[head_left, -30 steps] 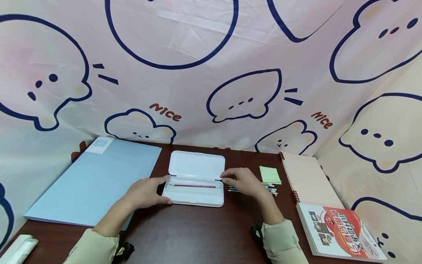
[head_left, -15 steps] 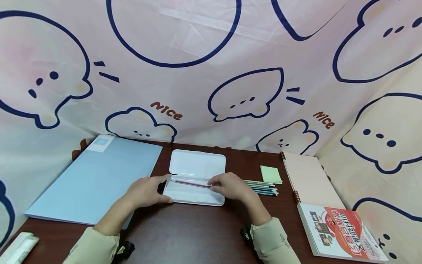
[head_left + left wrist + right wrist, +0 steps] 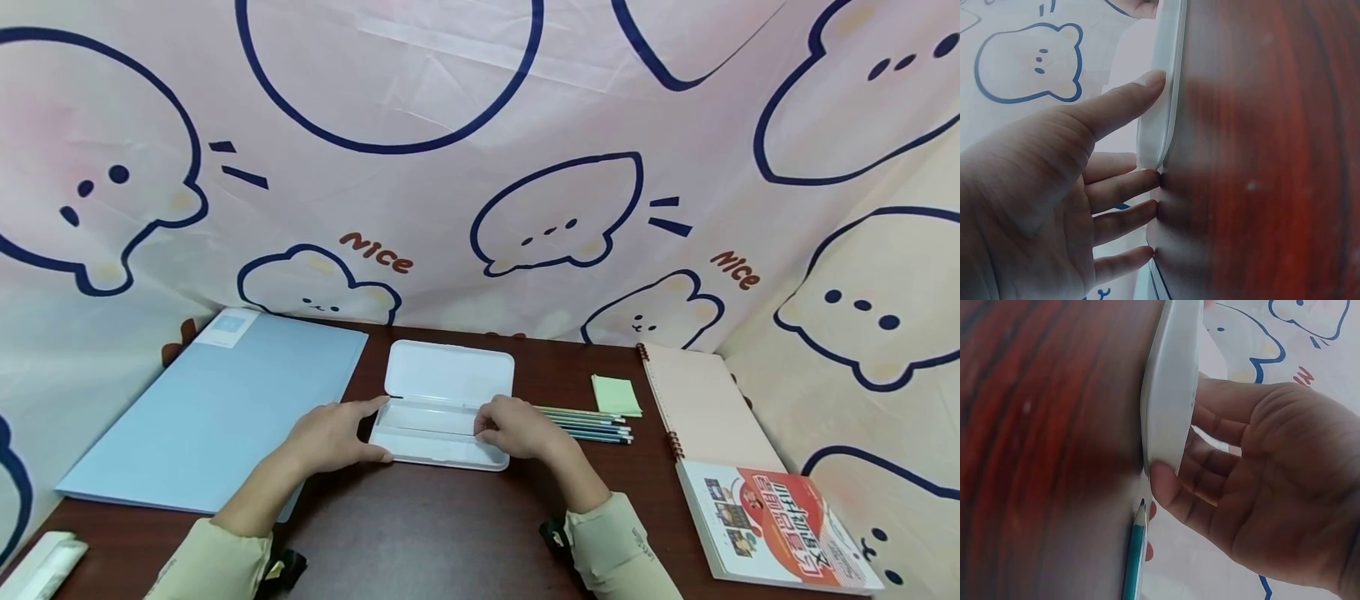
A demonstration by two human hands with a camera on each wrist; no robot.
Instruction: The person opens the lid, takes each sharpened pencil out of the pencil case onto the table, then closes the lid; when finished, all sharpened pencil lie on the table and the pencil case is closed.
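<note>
A white pencil case (image 3: 435,446) lies on the table with its lid (image 3: 450,372) tipped back. My left hand (image 3: 333,435) holds the left end, thumb against the front wall and index finger at the rear corner. In the left wrist view, the other fingers reach past the case's end to the tabletop. My right hand (image 3: 517,429) is over the case's right end, fingertips bent down inside. One finger touches the outer corner in the right wrist view. The case wall hides the fingertips, so whether they pinch anything is unclear. The red pencil cannot be made out.
Several pencils (image 3: 592,425) lie right of the case, one with its teal barrel (image 3: 1135,562) near it. Green sticky notes (image 3: 617,396), a spiral notebook (image 3: 705,408) and a book (image 3: 780,529) are on the right. A blue folder (image 3: 240,408) covers the left.
My right hand has moved left, from the case's right hinge to inside its right end. The red pencil lay flat, then tilted by that hand, and is now out of sight. My left hand stays.
</note>
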